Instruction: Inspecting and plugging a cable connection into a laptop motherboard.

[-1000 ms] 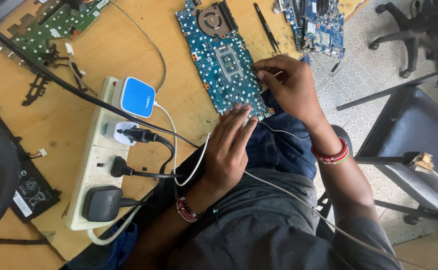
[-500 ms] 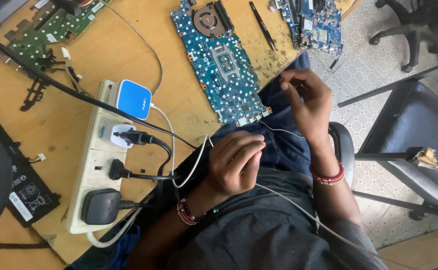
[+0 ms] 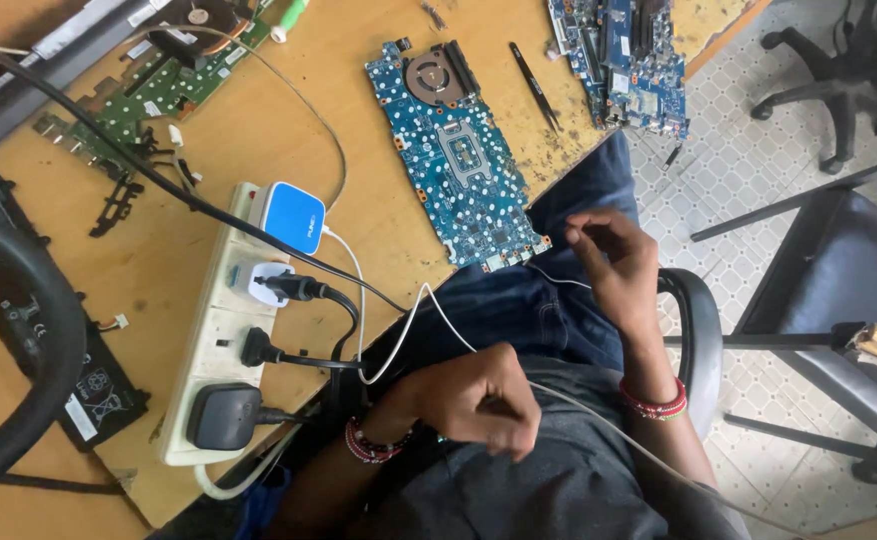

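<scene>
Both hands (image 3: 478, 400) (image 3: 608, 260) hover off the table edge (image 3: 568, 170) below the blue motherboard (image 3: 458, 160).

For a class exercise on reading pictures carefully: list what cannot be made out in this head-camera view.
- Left hand: curled fist hides whatever it grips.
- Right hand: the thing pinched is too small.
- Second blue circuit board: cut by the top edge.
- Black curved cable: runs off the left edge.

white rectangular label (image 3: 80, 416) on black flat battery pack (image 3: 28, 330), table's left edge
</scene>
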